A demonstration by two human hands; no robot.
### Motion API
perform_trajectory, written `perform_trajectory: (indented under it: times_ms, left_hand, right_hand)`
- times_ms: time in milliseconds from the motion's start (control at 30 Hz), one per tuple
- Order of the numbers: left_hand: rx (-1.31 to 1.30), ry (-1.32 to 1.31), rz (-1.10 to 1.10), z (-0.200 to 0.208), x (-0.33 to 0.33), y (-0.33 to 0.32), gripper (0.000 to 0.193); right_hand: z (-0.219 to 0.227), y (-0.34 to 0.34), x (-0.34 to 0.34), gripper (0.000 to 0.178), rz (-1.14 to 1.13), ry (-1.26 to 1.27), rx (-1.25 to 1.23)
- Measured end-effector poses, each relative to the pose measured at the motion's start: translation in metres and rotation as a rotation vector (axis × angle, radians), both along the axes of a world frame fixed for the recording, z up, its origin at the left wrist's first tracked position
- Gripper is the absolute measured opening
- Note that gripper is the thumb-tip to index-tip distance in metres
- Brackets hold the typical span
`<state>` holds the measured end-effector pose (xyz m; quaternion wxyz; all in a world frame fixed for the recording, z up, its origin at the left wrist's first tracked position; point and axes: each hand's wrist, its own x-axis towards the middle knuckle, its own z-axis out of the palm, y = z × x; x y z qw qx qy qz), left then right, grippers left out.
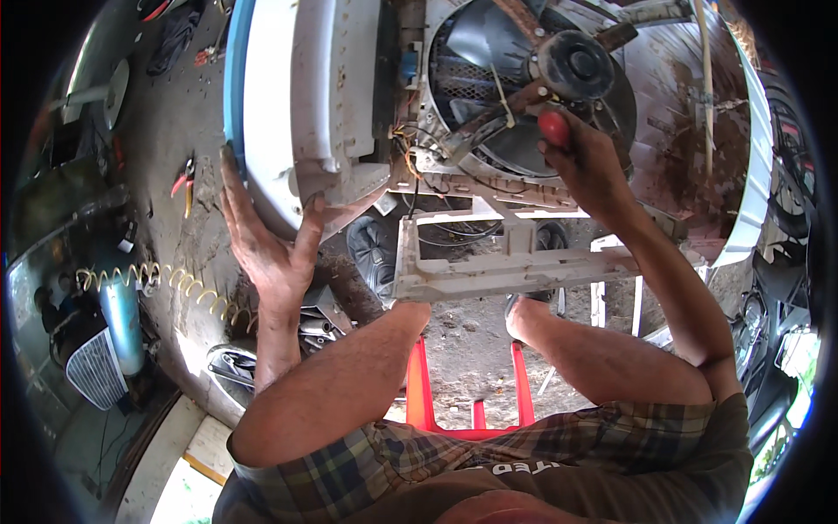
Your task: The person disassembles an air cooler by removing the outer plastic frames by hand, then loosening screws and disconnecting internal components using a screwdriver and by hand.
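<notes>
Gripping the rounded red handle (552, 127) of a tool, the fingers of the right hand (595, 168) are clenched just beside a round black motor (578, 65) on rusty metal arms (522, 94); the tool's far end cannot be made out. The left hand (272, 255) clasps the near end of a tall curved white panel (269, 105) between thumb and spread fingers. Red-and-yellow-handled pliers (188, 181) lie on the ground left of the panel. Pale printed lettering (548, 466) shows, partly cut off, across the person's dark brown shirt (628, 476).

Pliers (189, 184) on the grimy floor (161, 231) show a workshop.
</notes>
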<state>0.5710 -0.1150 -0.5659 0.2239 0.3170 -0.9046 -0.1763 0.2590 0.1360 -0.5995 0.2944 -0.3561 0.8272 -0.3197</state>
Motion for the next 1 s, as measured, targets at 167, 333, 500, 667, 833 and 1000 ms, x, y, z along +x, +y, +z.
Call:
perform_trajectory:
  times_ms: [167,333,500,667,833,1000]
  left_hand:
    - [0.087,0.001,0.028,0.004,0.001,0.004,0.1]
    - [0.117,0.006,0.057,0.001,0.003,0.005,0.106]
    - [0.115,-0.007,0.055,0.001,0.005,0.005,0.106]
    - [0.134,-0.006,0.054,0.003,0.0,0.006,0.104]
    - [0.054,0.001,-0.02,0.001,0.003,-0.002,0.104]
    - [0.108,-0.008,0.027,0.003,0.001,0.0,0.111]
  right_hand:
    - [0.01,-0.008,0.024,0.047,0.302,0.111,-0.102]
    - [0.014,-0.026,0.025,0.05,0.442,0.3,-0.03]
    - [0.009,-0.041,0.033,0.054,0.552,0.291,0.05]
    - [0.011,-0.044,0.04,0.058,0.571,0.299,0.163]
    - [0.017,-0.042,0.039,0.052,0.625,0.294,0.127]
    - [0.009,-0.031,0.043,0.033,0.693,0.128,0.134]
